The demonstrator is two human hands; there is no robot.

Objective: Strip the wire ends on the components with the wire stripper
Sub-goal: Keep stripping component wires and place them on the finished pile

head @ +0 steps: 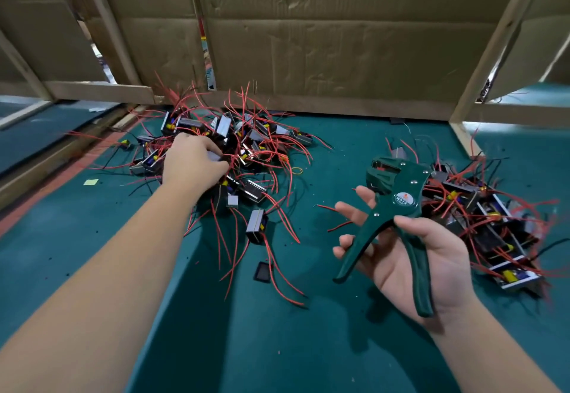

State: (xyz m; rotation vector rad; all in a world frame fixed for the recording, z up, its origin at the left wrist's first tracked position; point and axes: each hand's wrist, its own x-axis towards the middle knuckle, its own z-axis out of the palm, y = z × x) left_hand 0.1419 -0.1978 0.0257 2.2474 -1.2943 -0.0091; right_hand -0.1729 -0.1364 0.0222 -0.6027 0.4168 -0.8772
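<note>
Right hand (391, 269), fingers half open, holds the wire stripper (398, 204); left hand (192, 162) grips a component (213, 156).

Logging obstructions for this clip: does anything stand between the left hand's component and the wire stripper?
Nothing solid. The left hand grips a component on top of the left pile, and only bare green mat separates it from the wire stripper in the right hand. The pile's tangled red wires might drag.

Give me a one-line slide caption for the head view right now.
Left hand grips a grey component in the left pile while the right hand holds the green wire stripper.
</note>
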